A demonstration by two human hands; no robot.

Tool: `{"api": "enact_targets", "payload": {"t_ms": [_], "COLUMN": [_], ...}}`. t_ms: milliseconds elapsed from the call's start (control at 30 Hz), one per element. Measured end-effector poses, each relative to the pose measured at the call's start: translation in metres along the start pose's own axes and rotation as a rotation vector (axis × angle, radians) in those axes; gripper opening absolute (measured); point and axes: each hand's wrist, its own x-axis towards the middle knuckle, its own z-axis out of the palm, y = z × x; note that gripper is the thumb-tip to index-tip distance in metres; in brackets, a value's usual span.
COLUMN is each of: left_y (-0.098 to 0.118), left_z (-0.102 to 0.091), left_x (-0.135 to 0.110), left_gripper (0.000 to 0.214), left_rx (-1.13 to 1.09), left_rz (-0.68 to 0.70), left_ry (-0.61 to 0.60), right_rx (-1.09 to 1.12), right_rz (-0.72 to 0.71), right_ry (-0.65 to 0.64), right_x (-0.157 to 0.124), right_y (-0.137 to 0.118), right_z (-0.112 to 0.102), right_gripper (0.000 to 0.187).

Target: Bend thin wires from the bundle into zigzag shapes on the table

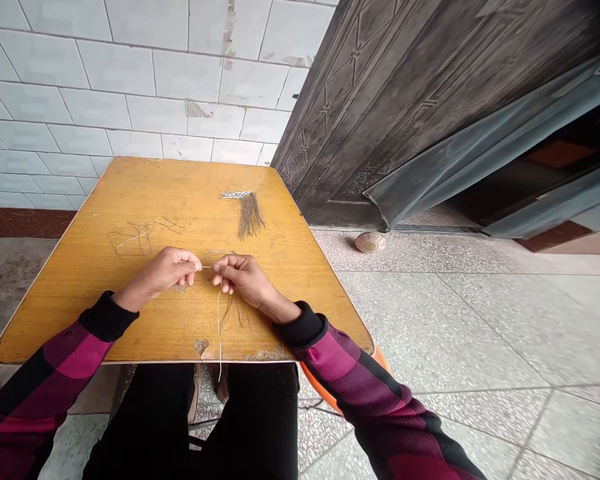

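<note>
My left hand [167, 270] and my right hand [240, 275] meet over the near middle of a small yellow wooden table [80, 313]. Both pinch a thin pale strand [207, 267] stretched between their fingertips. From my right hand more thin strands [220, 320] hang down, one trailing past the table's front edge. A bundle of thin brown strands [249, 213] bound at one end lies farther back on the table. Loose strands [143, 232] lie scattered at the left.
A white tiled wall [130, 80] stands behind the table. A dark carved door [405, 120] is at the right. A small ball [370, 241] rests on the speckled floor by the door. An orange seat edge [325, 393] shows under my right arm.
</note>
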Motion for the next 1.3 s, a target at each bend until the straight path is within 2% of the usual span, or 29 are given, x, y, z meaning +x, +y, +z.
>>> {"api": "enact_targets", "payload": {"t_ms": [200,300,467,667,800,933,1300], "left_y": [0.005,0.005,0.002,-0.002,0.0,0.001,0.001], "left_z": [-0.003,-0.008,-0.007,-0.001,0.0,-0.001,0.001], "left_x": [0.0,0.002,0.005,0.004,0.003,0.003,0.002], "left_gripper": [0.023,0.023,0.024,0.024,0.023,0.021,0.019], "left_rx": [-0.06,-0.092,-0.148,-0.193,-0.318,-0.395,-0.473], "left_rz": [0.054,0.061,-0.008,-0.054,-0.078,-0.079,-0.077], "left_ry": [0.074,0.0,-0.192,-0.266,-0.202,-0.13,-0.182], "right_rx": [0.161,0.135,0.13,0.165,0.256,0.304,0.392], "right_rz": [0.092,0.123,0.178,0.184,0.215,0.268,0.285], "right_ry": [-0.054,-0.092,-0.171,-0.195,-0.286,-0.394,-0.481], "right_x": [0.0,0.0,-0.002,-0.004,-0.004,-0.004,0.0], "right_y": [-0.006,-0.005,-0.003,-0.002,-0.001,0.0,0.006], "right_z": [-0.004,-0.003,0.004,0.009,0.004,0.0,0.002], "right_gripper": [0.032,0.031,0.031,0.032,0.027,0.031,0.028]}}
